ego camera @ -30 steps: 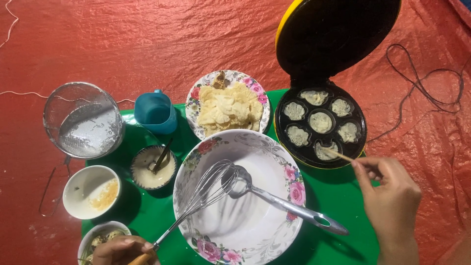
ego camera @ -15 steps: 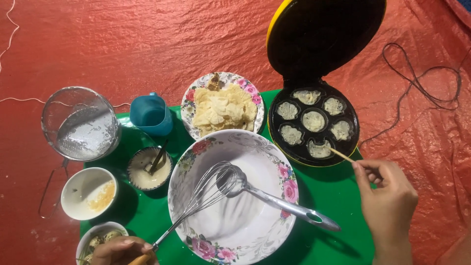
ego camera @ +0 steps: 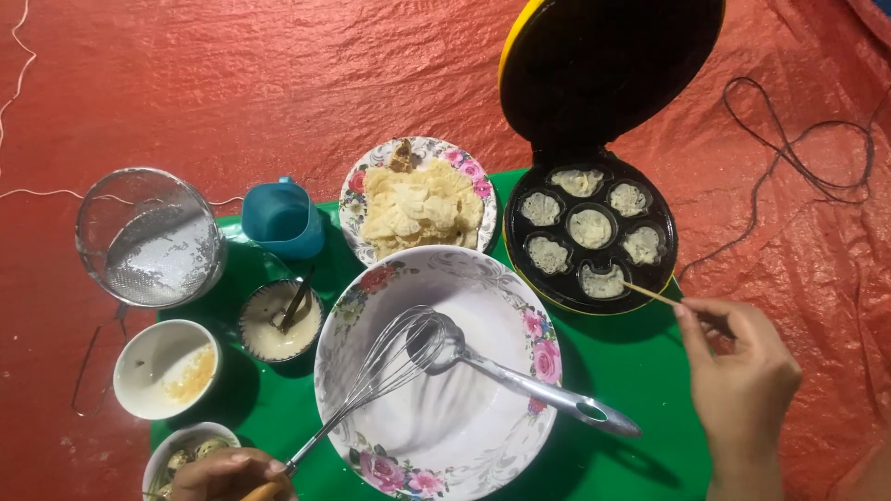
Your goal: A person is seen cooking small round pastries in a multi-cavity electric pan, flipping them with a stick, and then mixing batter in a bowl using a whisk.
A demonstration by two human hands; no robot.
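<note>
Right hand [ego camera: 738, 371] pinches thin wooden skewer [ego camera: 650, 294] at black round cake maker [ego camera: 590, 232]; left hand [ego camera: 227, 475] grips wire whisk [ego camera: 380, 371] in floral white bowl [ego camera: 371, 288].

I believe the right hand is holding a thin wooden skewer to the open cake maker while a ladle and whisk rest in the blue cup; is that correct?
Not quite. The ladle and whisk rest in the large floral bowl, not the blue cup, as the head view shows. The rest holds: the right hand holds a thin wooden skewer to the open cake maker.
</note>
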